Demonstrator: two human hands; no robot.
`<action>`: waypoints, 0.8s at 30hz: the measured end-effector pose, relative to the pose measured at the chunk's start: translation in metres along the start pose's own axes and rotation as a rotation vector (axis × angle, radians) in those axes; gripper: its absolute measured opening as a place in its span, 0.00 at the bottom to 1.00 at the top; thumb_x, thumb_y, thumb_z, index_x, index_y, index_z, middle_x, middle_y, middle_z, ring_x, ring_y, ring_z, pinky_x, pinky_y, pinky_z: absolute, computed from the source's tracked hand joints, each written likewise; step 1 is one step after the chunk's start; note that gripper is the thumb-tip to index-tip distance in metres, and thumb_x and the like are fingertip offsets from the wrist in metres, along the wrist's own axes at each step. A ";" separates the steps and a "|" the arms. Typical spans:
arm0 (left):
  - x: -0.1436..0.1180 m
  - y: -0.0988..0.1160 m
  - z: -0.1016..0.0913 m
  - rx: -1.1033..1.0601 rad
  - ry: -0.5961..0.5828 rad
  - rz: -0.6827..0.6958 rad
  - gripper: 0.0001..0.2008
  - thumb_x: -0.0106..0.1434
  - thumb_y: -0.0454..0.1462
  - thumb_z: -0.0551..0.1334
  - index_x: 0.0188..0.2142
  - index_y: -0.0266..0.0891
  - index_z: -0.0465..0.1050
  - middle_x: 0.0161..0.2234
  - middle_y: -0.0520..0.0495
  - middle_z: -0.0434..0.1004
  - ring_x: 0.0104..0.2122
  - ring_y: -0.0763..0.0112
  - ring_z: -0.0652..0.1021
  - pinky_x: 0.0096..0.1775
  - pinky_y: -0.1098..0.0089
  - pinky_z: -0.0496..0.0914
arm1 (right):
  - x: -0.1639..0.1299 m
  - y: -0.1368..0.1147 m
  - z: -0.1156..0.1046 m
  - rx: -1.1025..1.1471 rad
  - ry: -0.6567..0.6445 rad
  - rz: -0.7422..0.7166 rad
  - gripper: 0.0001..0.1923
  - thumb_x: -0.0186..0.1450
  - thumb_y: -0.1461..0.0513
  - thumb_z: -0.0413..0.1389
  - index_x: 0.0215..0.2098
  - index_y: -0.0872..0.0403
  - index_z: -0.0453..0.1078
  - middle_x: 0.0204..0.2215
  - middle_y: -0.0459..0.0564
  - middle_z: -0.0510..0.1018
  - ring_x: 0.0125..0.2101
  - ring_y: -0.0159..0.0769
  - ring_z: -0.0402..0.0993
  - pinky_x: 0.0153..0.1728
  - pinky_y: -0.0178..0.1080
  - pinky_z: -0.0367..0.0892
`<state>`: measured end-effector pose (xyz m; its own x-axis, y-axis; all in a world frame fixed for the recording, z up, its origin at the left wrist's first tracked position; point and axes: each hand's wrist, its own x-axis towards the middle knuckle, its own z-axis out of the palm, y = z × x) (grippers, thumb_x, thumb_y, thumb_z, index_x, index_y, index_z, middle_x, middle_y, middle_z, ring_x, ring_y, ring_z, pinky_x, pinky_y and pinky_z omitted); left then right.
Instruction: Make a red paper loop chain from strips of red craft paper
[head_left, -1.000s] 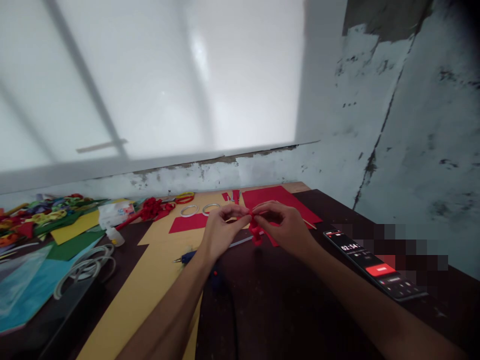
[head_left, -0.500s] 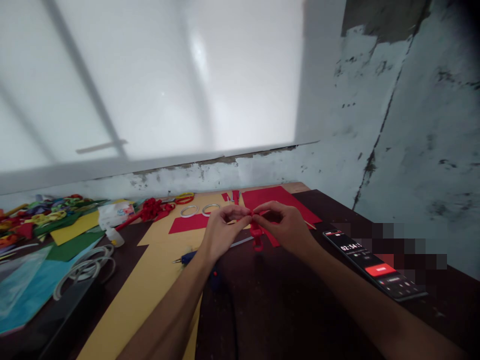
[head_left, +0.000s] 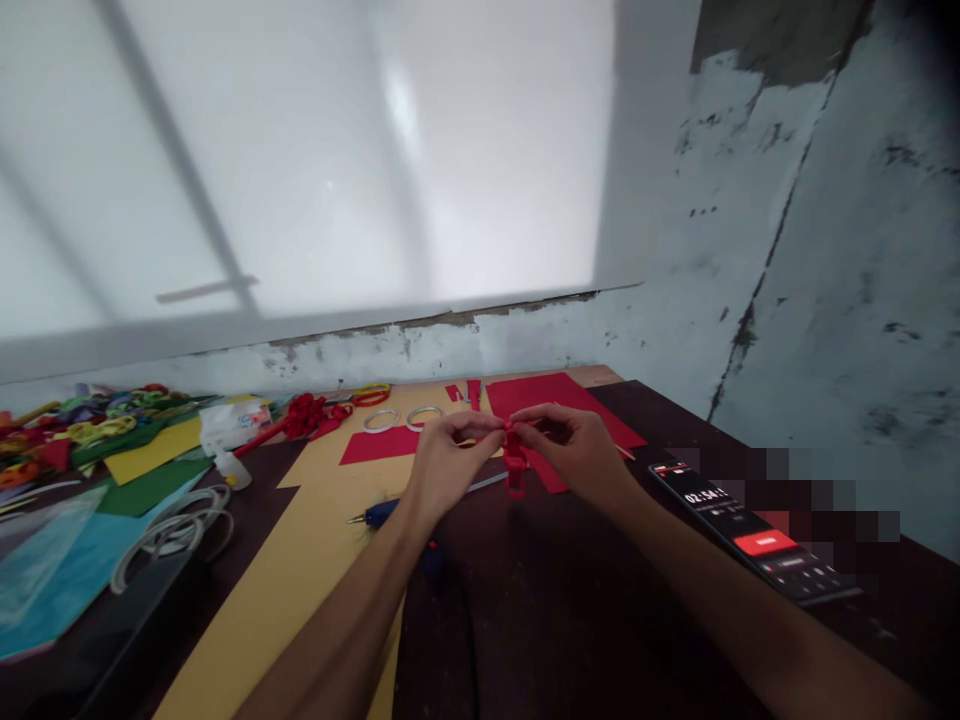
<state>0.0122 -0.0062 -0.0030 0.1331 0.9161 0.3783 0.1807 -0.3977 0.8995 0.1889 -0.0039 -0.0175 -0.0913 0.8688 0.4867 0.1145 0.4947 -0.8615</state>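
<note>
Clutter lies far left of the hands: coloured paper loops, a small glue bottle and white rings on the dark table. Nearer, a yellow sheet runs under the left hand, which pinches one side of a curled red paper piece. The right hand pinches the other side, with the piece hanging between them just above the table. It looks light, thin and easily crushed, best held by its top edge with fingertips only. A phone lies further right.
</note>
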 end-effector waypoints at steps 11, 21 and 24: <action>0.002 -0.001 0.001 -0.157 -0.014 -0.037 0.08 0.54 0.35 0.69 0.35 0.35 0.79 0.33 0.43 0.83 0.33 0.65 0.81 0.39 0.66 0.74 | 0.000 -0.002 -0.003 -0.025 -0.028 -0.002 0.11 0.61 0.56 0.61 0.38 0.52 0.78 0.31 0.50 0.83 0.32 0.38 0.79 0.34 0.39 0.73; 0.003 -0.001 0.001 -0.282 -0.029 -0.058 0.12 0.49 0.36 0.73 0.33 0.34 0.79 0.32 0.44 0.82 0.33 0.68 0.81 0.41 0.68 0.73 | -0.001 -0.004 -0.001 -0.024 -0.020 -0.039 0.09 0.62 0.57 0.60 0.37 0.54 0.77 0.31 0.51 0.82 0.32 0.38 0.79 0.34 0.38 0.72; 0.003 0.001 0.001 -0.287 -0.034 -0.071 0.12 0.48 0.36 0.74 0.34 0.34 0.79 0.31 0.45 0.82 0.33 0.68 0.81 0.41 0.69 0.73 | -0.001 -0.004 -0.001 -0.028 -0.032 -0.048 0.09 0.62 0.58 0.60 0.37 0.54 0.76 0.32 0.51 0.82 0.33 0.38 0.78 0.35 0.38 0.72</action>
<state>0.0132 -0.0043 -0.0014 0.1630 0.9368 0.3094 -0.0913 -0.2979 0.9502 0.1899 -0.0064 -0.0141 -0.1289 0.8432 0.5219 0.1365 0.5364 -0.8329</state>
